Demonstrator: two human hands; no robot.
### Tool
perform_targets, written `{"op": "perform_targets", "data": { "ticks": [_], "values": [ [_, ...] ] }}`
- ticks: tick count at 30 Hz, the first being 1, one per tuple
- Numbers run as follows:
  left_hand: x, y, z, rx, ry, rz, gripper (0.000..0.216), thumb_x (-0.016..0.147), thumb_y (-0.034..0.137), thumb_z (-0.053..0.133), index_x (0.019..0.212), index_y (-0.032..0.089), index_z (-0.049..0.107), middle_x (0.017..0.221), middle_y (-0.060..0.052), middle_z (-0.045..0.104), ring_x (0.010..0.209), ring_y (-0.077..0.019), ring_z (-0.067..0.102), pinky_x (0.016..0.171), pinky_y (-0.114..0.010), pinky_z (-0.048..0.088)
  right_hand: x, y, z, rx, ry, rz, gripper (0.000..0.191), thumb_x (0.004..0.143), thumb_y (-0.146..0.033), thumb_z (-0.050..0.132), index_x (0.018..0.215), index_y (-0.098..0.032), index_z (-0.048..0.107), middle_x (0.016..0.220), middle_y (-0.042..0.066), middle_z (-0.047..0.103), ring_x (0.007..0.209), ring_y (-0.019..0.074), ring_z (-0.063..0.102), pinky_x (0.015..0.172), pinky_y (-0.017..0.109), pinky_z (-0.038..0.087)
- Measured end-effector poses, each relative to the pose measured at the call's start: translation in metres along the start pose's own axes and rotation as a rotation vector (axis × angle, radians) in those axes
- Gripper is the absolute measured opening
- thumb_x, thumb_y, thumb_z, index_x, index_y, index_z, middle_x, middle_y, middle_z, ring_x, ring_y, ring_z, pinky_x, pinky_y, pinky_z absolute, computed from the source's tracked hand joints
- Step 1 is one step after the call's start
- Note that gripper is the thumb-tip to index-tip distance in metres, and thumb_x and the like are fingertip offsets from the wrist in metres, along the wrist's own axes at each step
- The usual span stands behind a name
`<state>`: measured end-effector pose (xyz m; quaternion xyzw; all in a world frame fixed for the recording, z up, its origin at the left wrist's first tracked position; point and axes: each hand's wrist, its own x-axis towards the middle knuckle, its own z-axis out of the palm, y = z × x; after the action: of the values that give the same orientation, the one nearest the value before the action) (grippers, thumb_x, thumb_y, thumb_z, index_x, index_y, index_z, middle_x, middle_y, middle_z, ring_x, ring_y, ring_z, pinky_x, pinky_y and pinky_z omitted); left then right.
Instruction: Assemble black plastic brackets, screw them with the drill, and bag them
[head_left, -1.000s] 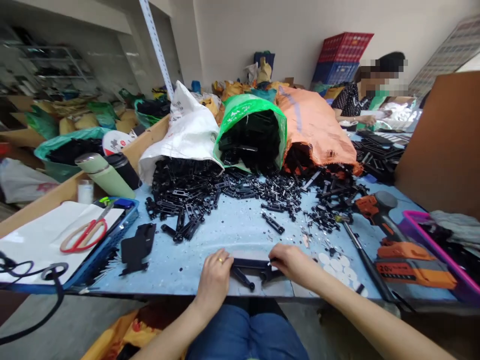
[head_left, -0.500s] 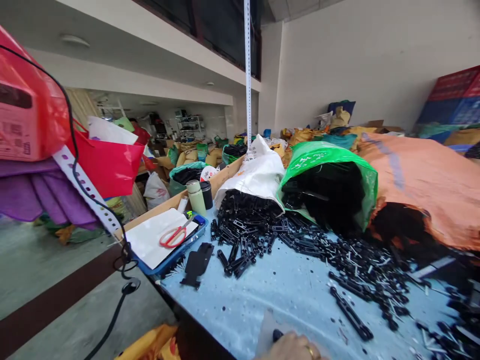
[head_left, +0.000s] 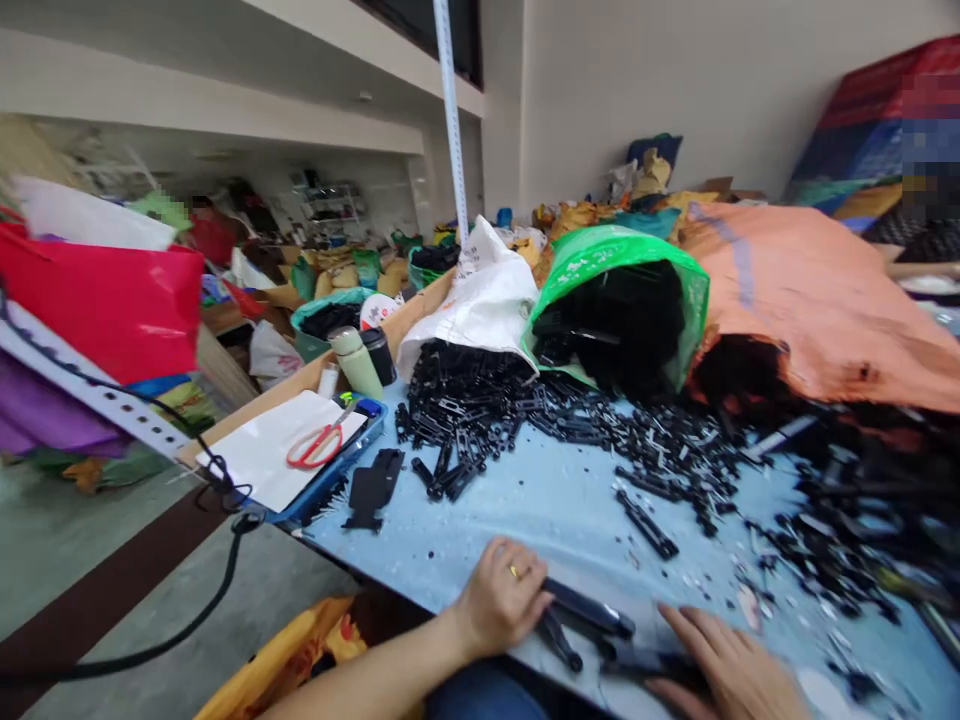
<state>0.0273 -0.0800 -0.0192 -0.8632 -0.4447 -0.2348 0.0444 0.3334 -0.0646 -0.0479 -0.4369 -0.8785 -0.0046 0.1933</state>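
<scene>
My left hand [head_left: 504,597], with a ring on one finger, is closed round the near end of a long black plastic bar [head_left: 589,607] at the table's front edge. Just below that bar lies a shorter black piece [head_left: 559,642], close to the same hand. Low on the right is my right hand [head_left: 731,662], its fingers stretched and the thumb apart. Another black plastic part [head_left: 649,662] lies between that thumb and the fingers; whether they grip it is unclear through the blur. A clear plastic sheet or bag seems to lie beneath these parts.
Black parts and screws [head_left: 675,450] spill across the blue table [head_left: 480,520] from a white sack [head_left: 480,310], a green sack [head_left: 622,240] and an orange sack [head_left: 810,290]. A blue tray [head_left: 360,455] with red-handled scissors [head_left: 315,447] stands left. A black cable [head_left: 202,610] hangs beside it.
The view has tilted down and swung right. My left hand, earlier cut off at the bottom edge, now shows with its forearm and the black bar. My right hand has come into view.
</scene>
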Motion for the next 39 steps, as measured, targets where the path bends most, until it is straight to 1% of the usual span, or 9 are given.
{"op": "perform_targets", "data": {
  "ticks": [6, 10, 18, 22, 28, 31, 34, 36, 39],
  "values": [
    [0.023, 0.010, 0.005, -0.089, -0.248, 0.116, 0.035, 0.089, 0.035, 0.039, 0.114, 0.013, 0.052, 0.101, -0.012, 0.061, 0.096, -0.0238, 0.054, 0.084, -0.038, 0.041, 0.012, -0.012, -0.017, -0.151, -0.221, -0.065, 0.043, 0.085, -0.056, 0.043, 0.069, -0.018, 0.057, 0.067, 0.007, 0.059, 0.064, 0.0202, 0.056, 0.060, 0.031, 0.038],
    [0.043, 0.011, -0.004, -0.210, -0.402, 0.028, 0.037, 0.093, 0.034, 0.027, 0.095, 0.020, 0.062, 0.083, -0.006, 0.064, 0.082, -0.0190, 0.058, 0.073, -0.029, 0.043, 0.018, -0.016, -0.027, -0.101, -0.270, -0.048, 0.048, 0.087, -0.057, 0.036, 0.068, -0.017, 0.055, 0.065, 0.008, 0.058, 0.062, 0.0183, 0.054, 0.057, 0.029, 0.033],
    [0.048, 0.001, -0.019, -0.321, -0.500, -0.009, 0.051, 0.095, 0.033, 0.016, 0.084, 0.020, 0.064, 0.082, -0.003, 0.067, 0.076, -0.0170, 0.060, 0.066, -0.026, 0.039, 0.021, -0.032, -0.039, 0.120, -0.332, -0.070, 0.052, 0.088, -0.059, 0.030, 0.067, -0.017, 0.050, 0.063, 0.003, 0.054, 0.059, 0.0145, 0.049, 0.055, 0.027, 0.028],
    [0.035, 0.012, -0.040, -0.317, -0.390, 0.040, 0.048, 0.094, 0.037, 0.021, 0.068, 0.017, 0.057, 0.064, -0.005, 0.061, 0.060, -0.0166, 0.055, 0.057, -0.027, 0.034, 0.029, -0.052, -0.068, 0.267, -0.278, -0.182, 0.058, 0.090, -0.059, 0.020, 0.064, -0.017, 0.049, 0.059, 0.003, 0.050, 0.053, 0.0128, 0.042, 0.052, 0.027, 0.025],
    [0.022, 0.059, -0.082, -1.005, -0.023, -0.029, 0.058, 0.093, 0.046, 0.009, 0.060, 0.018, 0.047, 0.051, -0.001, 0.043, 0.047, -0.0122, 0.042, 0.050, -0.026, 0.031, 0.051, -0.105, -0.093, 0.949, -0.009, -0.344, 0.051, 0.095, -0.045, 0.015, 0.065, -0.019, 0.047, 0.051, 0.000, 0.042, 0.049, 0.0122, 0.040, 0.050, 0.026, 0.031],
    [0.033, 0.083, -0.076, -1.116, 0.284, -0.175, 0.055, 0.093, 0.047, 0.014, 0.062, 0.018, 0.050, 0.055, -0.002, 0.047, 0.053, -0.0132, 0.047, 0.054, -0.026, 0.037, 0.072, -0.130, -0.066, 1.219, 0.328, -0.143, 0.044, 0.092, -0.049, 0.019, 0.075, -0.021, 0.048, 0.062, 0.001, 0.046, 0.057, 0.0133, 0.046, 0.057, 0.027, 0.039],
    [0.047, 0.090, -0.055, -1.055, 0.558, -0.316, 0.052, 0.091, 0.051, 0.019, 0.083, 0.018, 0.059, 0.077, -0.007, 0.059, 0.076, -0.0183, 0.056, 0.069, -0.031, 0.043, 0.095, -0.135, -0.032, 1.283, 0.665, 0.162, 0.046, 0.085, -0.063, 0.027, 0.092, -0.023, 0.049, 0.091, 0.006, 0.053, 0.090, 0.0199, 0.052, 0.080, 0.037, 0.044],
    [0.056, 0.082, -0.038, -1.025, 0.487, -0.368, 0.056, 0.090, 0.054, 0.019, 0.094, 0.017, 0.061, 0.089, -0.010, 0.062, 0.088, -0.0209, 0.057, 0.078, -0.033, 0.043, 0.107, -0.124, -0.013, 1.296, 0.659, 0.294, 0.048, 0.083, -0.064, 0.032, 0.096, -0.023, 0.051, 0.102, 0.007, 0.054, 0.103, 0.0225, 0.050, 0.090, 0.041, 0.040],
    [0.069, 0.058, -0.015, -1.023, 0.336, -0.566, 0.063, 0.086, 0.062, 0.023, 0.085, 0.015, 0.065, 0.082, -0.011, 0.066, 0.084, -0.0222, 0.060, 0.075, -0.032, 0.046, 0.110, -0.099, 0.005, 1.413, 0.403, 0.522, 0.050, 0.084, -0.063, 0.032, 0.100, -0.021, 0.054, 0.098, 0.008, 0.059, 0.095, 0.0220, 0.055, 0.088, 0.041, 0.043]
  ]
}}
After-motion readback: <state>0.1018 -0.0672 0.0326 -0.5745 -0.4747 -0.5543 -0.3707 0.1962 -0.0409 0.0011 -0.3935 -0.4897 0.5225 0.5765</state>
